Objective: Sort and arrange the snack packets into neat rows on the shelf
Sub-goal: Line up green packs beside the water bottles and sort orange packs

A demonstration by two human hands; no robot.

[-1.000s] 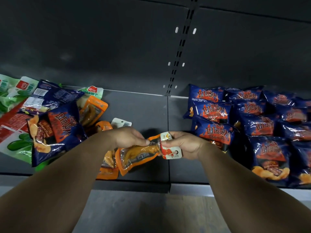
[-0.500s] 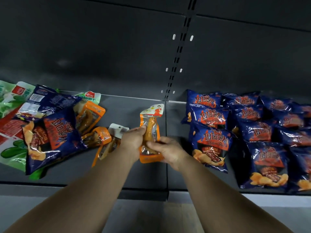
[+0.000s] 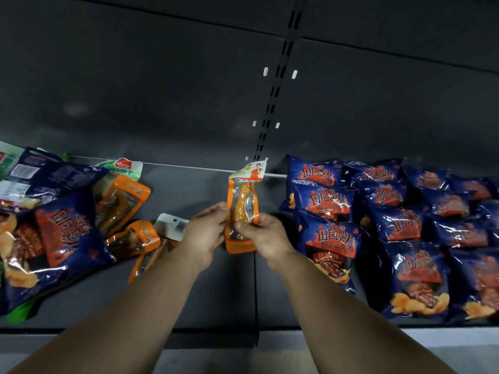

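An orange snack packet (image 3: pixel 242 201) with a white header stands upright at the middle of the dark shelf (image 3: pixel 189 292). My left hand (image 3: pixel 205 233) touches its left edge with the fingertips. My right hand (image 3: pixel 263 236) pinches its lower right side. On the right, several blue chip bags (image 3: pixel 394 220) lie in overlapping rows. A loose pile on the left holds a blue chip bag (image 3: pixel 54 244), more orange packets (image 3: pixel 121 203) and green packets (image 3: pixel 122 167).
The shelf's back wall carries a slotted upright (image 3: pixel 272 103) at the centre. A seam (image 3: pixel 255 292) splits the shelf board under my hands. The front lip (image 3: pixel 216 338) runs along the bottom, with pale floor below it.
The orange packet went from lying sideways in both hands to standing upright, and it moved farther back on the shelf. Both hands slid down to its lower half.
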